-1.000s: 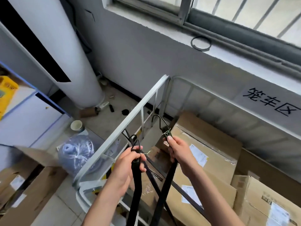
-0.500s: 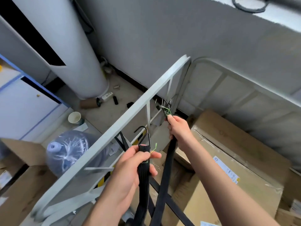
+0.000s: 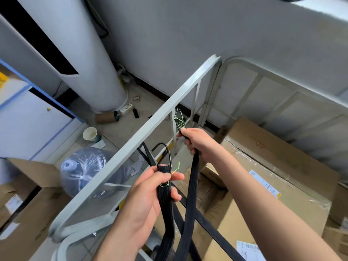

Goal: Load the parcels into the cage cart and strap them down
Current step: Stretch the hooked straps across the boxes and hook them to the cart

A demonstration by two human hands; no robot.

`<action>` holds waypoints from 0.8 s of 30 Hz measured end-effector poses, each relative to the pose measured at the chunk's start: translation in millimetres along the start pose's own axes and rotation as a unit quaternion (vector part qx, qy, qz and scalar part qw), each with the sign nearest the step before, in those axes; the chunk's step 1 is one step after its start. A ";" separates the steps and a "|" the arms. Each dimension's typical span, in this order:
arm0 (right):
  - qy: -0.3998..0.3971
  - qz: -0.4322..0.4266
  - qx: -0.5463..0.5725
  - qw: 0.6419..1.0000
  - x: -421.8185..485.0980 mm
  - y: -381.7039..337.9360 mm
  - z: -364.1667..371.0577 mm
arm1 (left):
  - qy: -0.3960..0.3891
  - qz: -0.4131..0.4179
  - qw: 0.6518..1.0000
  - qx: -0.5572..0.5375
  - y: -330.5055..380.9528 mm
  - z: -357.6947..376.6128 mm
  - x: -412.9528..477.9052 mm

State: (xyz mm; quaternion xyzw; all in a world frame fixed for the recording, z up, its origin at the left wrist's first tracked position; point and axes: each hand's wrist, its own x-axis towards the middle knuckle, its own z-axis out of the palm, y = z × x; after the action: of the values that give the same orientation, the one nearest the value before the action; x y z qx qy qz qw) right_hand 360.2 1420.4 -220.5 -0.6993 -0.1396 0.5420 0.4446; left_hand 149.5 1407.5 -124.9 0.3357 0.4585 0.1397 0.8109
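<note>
Cardboard parcels [image 3: 263,166] lie inside the grey metal cage cart [image 3: 156,117]. My left hand [image 3: 150,193] grips one black elastic strap [image 3: 164,213] just below its black metal hook [image 3: 163,153], which hangs free near the cart's side rail. My right hand [image 3: 195,140] grips a second black strap [image 3: 190,200] near its end. That end [image 3: 179,121], with green stitching, reaches up against an upright bar of the cart's side; its hook is hidden there. Another black strap [image 3: 212,228] runs diagonally across the parcels below.
Outside the cart on the floor stand a wrapped blue water bottle [image 3: 84,172], a paper cup [image 3: 90,134], open cardboard boxes [image 3: 24,213] and a white column [image 3: 79,53]. A grey wall rises behind the cart. A blue-edged cabinet [image 3: 28,117] stands at left.
My right hand has carried its strap end up and away to the cart's side bars, where the hook is no longer visible. My left hand holds its strap as before. The view tilted down.
</note>
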 end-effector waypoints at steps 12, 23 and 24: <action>0.021 -0.046 0.214 0.976 -191.4 32.5 14.6 | -0.052 -0.017 0.997 0.052 -1.1 37.4 -77.7; 0.123 -0.051 0.204 0.970 -422.5 67.0 19.5 | -0.159 -0.135 0.973 0.095 -37.3 66.5 -219.8; 0.121 -0.058 0.210 0.968 -442.1 71.0 17.3 | -0.167 -0.141 0.970 0.102 -40.3 69.9 -233.4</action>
State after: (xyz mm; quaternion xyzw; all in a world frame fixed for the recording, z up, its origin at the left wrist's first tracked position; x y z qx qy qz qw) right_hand 159.5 1089.0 4.5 -0.6415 -0.0081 0.4435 0.6259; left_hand 78.5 1224.0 24.4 0.3677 0.3712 -0.0817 0.8487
